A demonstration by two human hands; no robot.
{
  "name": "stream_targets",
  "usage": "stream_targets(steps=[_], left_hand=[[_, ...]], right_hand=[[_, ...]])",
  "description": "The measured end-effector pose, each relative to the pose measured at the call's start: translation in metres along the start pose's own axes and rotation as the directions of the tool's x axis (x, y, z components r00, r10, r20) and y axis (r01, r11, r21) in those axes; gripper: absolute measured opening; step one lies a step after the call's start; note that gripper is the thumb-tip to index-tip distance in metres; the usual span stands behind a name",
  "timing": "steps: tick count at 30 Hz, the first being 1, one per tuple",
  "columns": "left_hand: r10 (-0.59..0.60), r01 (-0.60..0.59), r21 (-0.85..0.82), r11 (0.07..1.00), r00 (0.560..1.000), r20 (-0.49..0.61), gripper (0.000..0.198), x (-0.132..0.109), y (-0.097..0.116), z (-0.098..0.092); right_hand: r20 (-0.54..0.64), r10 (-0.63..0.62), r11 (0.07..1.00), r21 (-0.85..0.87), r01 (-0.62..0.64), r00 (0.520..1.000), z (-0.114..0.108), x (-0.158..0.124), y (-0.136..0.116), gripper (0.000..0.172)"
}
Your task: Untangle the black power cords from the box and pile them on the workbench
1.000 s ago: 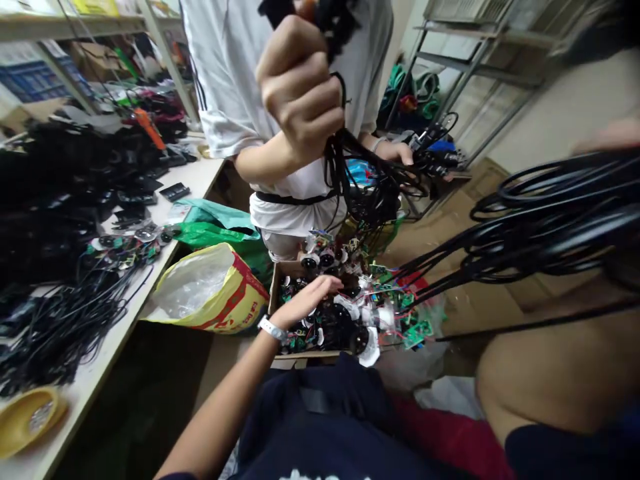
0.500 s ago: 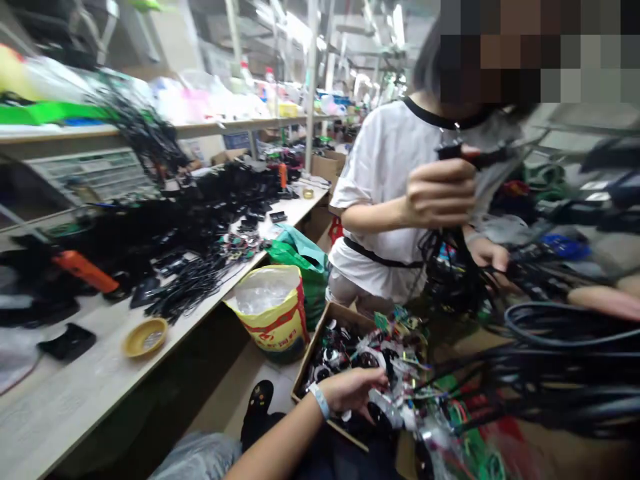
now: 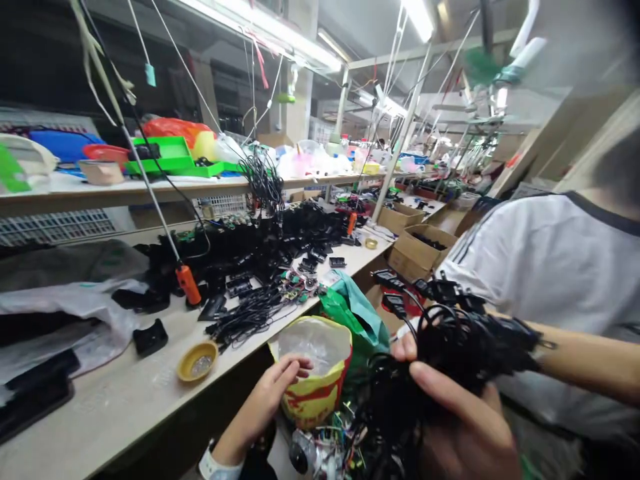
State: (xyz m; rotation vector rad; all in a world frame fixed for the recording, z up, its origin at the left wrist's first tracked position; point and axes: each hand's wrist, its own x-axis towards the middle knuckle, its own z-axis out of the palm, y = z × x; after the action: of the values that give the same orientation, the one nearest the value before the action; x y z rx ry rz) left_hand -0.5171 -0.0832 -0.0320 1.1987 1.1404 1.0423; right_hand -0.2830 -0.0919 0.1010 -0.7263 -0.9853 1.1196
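My right hand (image 3: pixel 463 427) is low at the right, close to the camera, with its fingers closed around a thick tangle of black cables (image 3: pixel 465 343) with plugs. A co-worker's bare forearm (image 3: pixel 585 363) reaches into the same tangle from the right. My left hand (image 3: pixel 270 393), a white band on its wrist, is at the rim of a yellow and red plastic bag (image 3: pixel 315 373). Its fingers are loosely curled and apart, and I see nothing in them. Below the bag lie small circuit boards with coloured wires (image 3: pixel 325 453).
A long workbench (image 3: pixel 115 400) runs along the left with black parts (image 3: pixel 260 247), loose cables (image 3: pixel 245 317), a yellow dish (image 3: pixel 197 361) and an orange-handled tool (image 3: pixel 189 283). A green bag (image 3: pixel 355 310) and cardboard boxes (image 3: pixel 417 250) stand beyond. The co-worker in a white shirt (image 3: pixel 550 267) fills the right.
The view has swung up and left toward the bench. My left hand has left the box of circuit boards and come up to the yellow bag. The cable tangle now sits in front of me.
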Motion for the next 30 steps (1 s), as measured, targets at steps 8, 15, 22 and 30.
stream_targets(steps=[8, 15, 22, 30], left_hand=[[-0.207, 0.238, 0.255, 0.937, 0.968, -0.145, 0.053, 0.071, -0.033, -0.124], [-0.44, 0.463, 0.02, 0.886, 0.855, -0.274, 0.086, 0.085, -0.047, -0.211], [-0.437, 0.3, -0.328, 0.896, 0.732, -0.523, 0.094, 0.087, -0.061, -0.25], [-0.49, 0.289, -0.402, 0.869, 0.625, -0.608, 0.093, 0.077, -0.078, -0.26]], right_hand=[[-0.194, -0.091, 0.994, 0.049, 0.102, 0.977, 0.08, 0.214, 0.063, 0.022], [0.3, -0.077, 0.939, -0.298, 0.17, 0.951, 0.168, 0.306, 0.141, 0.032], [0.768, 0.514, 0.39, -0.605, 0.694, 0.382, 0.227, 0.253, 0.348, 0.032], [0.698, 0.703, 0.296, -0.46, 0.837, 0.135, 0.214, 0.172, 0.47, 0.05]])
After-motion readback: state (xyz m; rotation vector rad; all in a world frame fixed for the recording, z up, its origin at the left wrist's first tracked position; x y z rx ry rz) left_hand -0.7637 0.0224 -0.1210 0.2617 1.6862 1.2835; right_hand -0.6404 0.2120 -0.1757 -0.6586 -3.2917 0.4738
